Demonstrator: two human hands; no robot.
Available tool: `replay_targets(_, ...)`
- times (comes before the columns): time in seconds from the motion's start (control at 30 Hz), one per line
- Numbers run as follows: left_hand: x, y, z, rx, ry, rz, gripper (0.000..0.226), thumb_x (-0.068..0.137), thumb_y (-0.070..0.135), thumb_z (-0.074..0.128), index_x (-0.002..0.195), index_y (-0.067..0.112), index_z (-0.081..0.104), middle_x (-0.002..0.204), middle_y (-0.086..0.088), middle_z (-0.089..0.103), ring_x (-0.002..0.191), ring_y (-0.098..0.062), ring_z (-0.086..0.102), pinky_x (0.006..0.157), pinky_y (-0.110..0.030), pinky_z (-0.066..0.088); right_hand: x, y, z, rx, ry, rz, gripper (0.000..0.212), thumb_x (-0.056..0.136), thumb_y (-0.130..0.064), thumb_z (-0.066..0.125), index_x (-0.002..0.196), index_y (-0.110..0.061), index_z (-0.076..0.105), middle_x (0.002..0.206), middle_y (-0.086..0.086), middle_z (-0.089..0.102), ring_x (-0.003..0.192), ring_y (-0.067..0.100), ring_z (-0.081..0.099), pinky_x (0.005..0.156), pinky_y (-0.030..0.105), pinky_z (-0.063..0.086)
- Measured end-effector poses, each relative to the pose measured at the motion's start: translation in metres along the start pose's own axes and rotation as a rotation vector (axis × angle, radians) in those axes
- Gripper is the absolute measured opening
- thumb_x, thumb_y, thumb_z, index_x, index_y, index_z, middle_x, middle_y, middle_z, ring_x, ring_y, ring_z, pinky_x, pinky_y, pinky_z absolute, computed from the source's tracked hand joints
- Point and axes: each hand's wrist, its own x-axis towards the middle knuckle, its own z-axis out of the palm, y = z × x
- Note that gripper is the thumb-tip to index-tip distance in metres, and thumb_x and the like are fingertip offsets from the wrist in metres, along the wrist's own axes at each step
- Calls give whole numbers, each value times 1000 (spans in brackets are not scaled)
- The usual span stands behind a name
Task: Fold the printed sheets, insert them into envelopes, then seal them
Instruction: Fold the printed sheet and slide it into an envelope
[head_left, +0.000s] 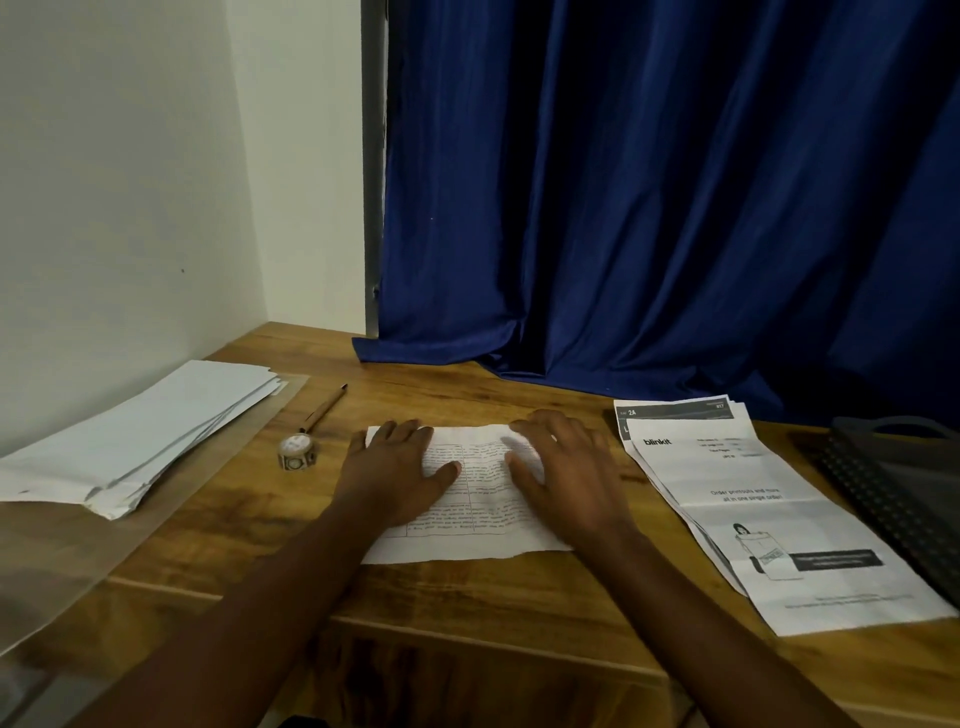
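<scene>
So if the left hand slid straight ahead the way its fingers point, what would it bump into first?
Probably nothing on the table: the left hand points up and slightly right, over the sheet's far edge and bare wood, to the blue curtain. Depth is hard to judge.

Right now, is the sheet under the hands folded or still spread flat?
Folded, it seems: the sheet looks shorter than the stack of printed sheets beside it. Both hands press it flat.
</scene>
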Motion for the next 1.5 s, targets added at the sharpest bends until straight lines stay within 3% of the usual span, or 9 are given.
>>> replay_targets(0.23, 1, -5, 1, 31, -6, -72, 84, 92, 77, 23, 159, 25, 24, 167, 0, 22, 154, -26, 16, 120, -61, 11, -19, -56, 7, 314, -226, -154, 66, 88, -80, 39, 143, -46, 36, 148, -14, 45, 131, 5, 40, 107, 35, 35)
replay_targets(0.37, 0, -4, -2, -21, -20, -89, 77, 96, 73, 20, 158, 28, 27, 167, 2, 22, 155, -25, 15, 120, -61, 8, -28, -62, 8, 374, -468, -105, 89, 77, -93, 35, 153, -50, 14, 158, -15, 36, 138, 7, 36, 103, 30, 25)
replay_targets(0.47, -3, -2, -14, -97, -78, -117, 69, 100, 67, 17, 157, 31, 30, 168, 3, 21, 155, -23, 15, 122, -62, 7, -33, -52, -5, 427, -505, -33, 88, 77, -93, 35, 151, -51, 18, 157, -17, 38, 139, 8, 37, 101, 29, 28)
replay_targets(0.7, -64, -1, -50, 34, -145, -101, 85, 87, 84, 11, 129, 32, 63, 140, -3, 58, 132, -29, 49, 115, -61, 27, -77, -32, -37, 314, -568, -94, 94, 73, -98, 28, 154, -51, 18, 162, -29, 16, 139, -15, 0, 119, 27, 0)
replay_targets(0.93, -136, -13, -51, -146, -102, 92, 86, 84, 88, 18, 143, 34, 48, 159, 10, 36, 149, -12, 26, 124, -49, 20, -110, -12, -53, 173, -622, -265, 113, 65, -100, 42, 157, -48, -2, 164, -26, -15, 148, -3, -25, 121, 33, -17)
replay_targets(1.1, -161, -21, -53, -237, -117, 207, 92, 78, 96, 22, 153, 44, 28, 154, 32, 20, 146, 6, 2, 125, -37, 2, -117, -6, -47, 134, -478, -301, 89, 83, -82, 46, 156, -49, 6, 166, -22, 5, 152, 0, -10, 125, 34, -3)
replay_targets(1.3, -167, -35, -50, -226, -129, 340, 110, 53, 101, 57, 148, 62, 18, 157, 34, 5, 144, 5, 5, 119, -34, 16, -114, 2, -58, 611, -384, -139, 47, 84, -59, 68, 129, -47, 64, 140, -29, 55, 140, -7, 36, 118, 28, 33)
replay_targets(1.4, -163, -41, -47, -411, -48, 409, 82, 68, 75, 77, 139, 60, 40, 148, 35, 36, 137, 8, 35, 106, -21, 44, -108, 9, -70, 930, -409, 18, 29, 88, -22, 75, 116, -31, 77, 122, -17, 72, 121, 2, 62, 104, 24, 50)
replay_targets(1.5, -149, -40, -48, -716, -33, 392, 40, 84, 41, 79, 121, 46, 65, 124, 22, 65, 115, -1, 62, 87, -19, 56, -98, 12, -81, 1044, -386, 138, 17, 93, -21, 72, 100, -33, 80, 100, -12, 78, 94, 5, 73, 78, 18, 58)
